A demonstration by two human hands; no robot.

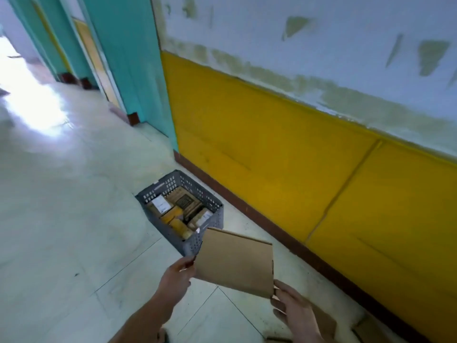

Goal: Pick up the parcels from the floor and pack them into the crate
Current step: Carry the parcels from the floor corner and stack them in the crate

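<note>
Hands, left [176,274] and right [290,305], gripped our flat parcel [235,262]; crate [195,241] nearly full, next we'd lower it in.

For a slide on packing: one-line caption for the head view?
Person's left hand and right hand hold a flat cardboard parcel near the part-filled grey crate.

A flat brown cardboard parcel [235,261] is held tilted above the floor [74,219], just beside a grey perforated crate [191,243] holding several smaller parcels [184,206].
</note>
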